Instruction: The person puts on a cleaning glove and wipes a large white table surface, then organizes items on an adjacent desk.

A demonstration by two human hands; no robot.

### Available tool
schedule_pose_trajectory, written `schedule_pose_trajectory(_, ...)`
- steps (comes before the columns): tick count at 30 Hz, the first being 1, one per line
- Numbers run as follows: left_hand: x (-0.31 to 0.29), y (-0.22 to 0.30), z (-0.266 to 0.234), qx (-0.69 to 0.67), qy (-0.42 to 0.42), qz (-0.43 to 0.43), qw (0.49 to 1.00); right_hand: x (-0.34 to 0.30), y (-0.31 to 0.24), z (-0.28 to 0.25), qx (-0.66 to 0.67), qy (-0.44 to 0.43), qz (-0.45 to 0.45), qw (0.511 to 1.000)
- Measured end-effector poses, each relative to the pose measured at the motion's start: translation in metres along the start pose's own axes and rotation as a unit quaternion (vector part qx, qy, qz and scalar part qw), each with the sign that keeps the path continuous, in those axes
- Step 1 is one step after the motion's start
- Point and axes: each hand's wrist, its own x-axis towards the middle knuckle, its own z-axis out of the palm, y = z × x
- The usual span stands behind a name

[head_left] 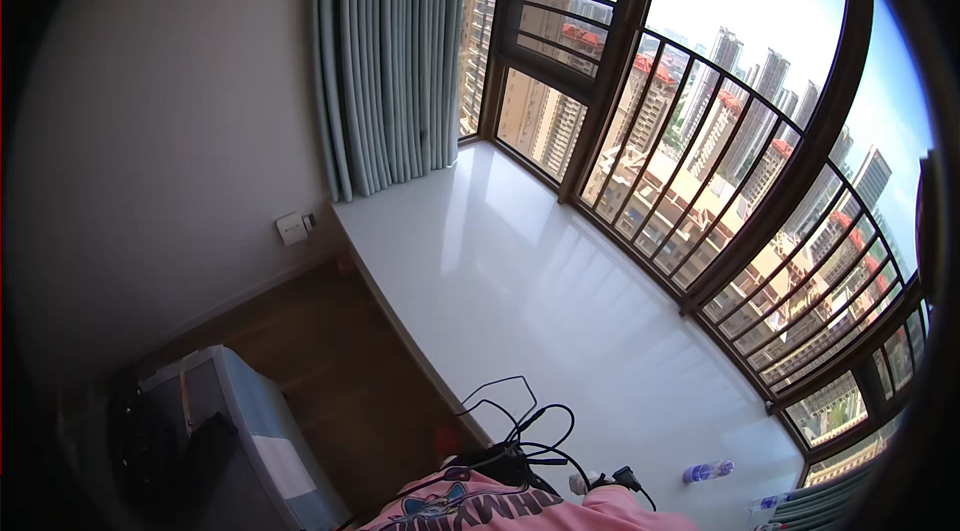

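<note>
Neither of my hands shows. At the bottom edge I see only my pink printed top point(475, 506) and a pink sleeve point(625, 511). Black cables point(540, 423) loop up from a dark bundle in front of my top, over the edge of the white window ledge. A black plug-like end point(627, 476) lies beside the sleeve, next to a small pale piece that I cannot make out. A clear bottle with a purple-blue label point(708, 471) lies on its side on the ledge, right of the cables.
The glossy white ledge point(480, 261) runs below barred windows point(720, 171). A grey-green curtain point(390, 61) hangs at the far left corner, near a wall socket point(293, 228). A grey-blue box point(255, 401) stands on the brown floor point(330, 361). Another bottle point(768, 503) is at lower right.
</note>
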Motion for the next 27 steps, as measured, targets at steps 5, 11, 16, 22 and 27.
schedule_pose_trajectory(5, 0.003, 0.168, -0.022, 0.143, 0.102, 0.049, 0.983, 0.180, -0.018, -0.014, -0.053, 0.117, -0.174, 0.976)
schedule_pose_trajectory(11, 0.020, 0.270, -0.027, 0.295, 0.267, 0.092, 0.913, 0.301, -0.146, -0.201, 0.204, 0.107, -0.040, 0.972)
schedule_pose_trajectory(16, 0.075, 0.277, -0.034, 0.386, 0.379, 0.105, 0.834, 0.291, -0.274, -0.300, 0.570, 0.131, -0.155, 0.796)
schedule_pose_trajectory(22, -0.006, 0.363, -0.146, -0.005, 0.286, 0.274, 0.918, 0.256, -0.298, -0.191, 0.381, 0.243, -0.042, 0.891)
schedule_pose_trajectory(27, -0.076, 0.374, -0.241, 0.291, 0.386, 0.290, 0.826, 0.275, -0.397, -0.170, 0.349, 0.077, 0.104, 0.928)
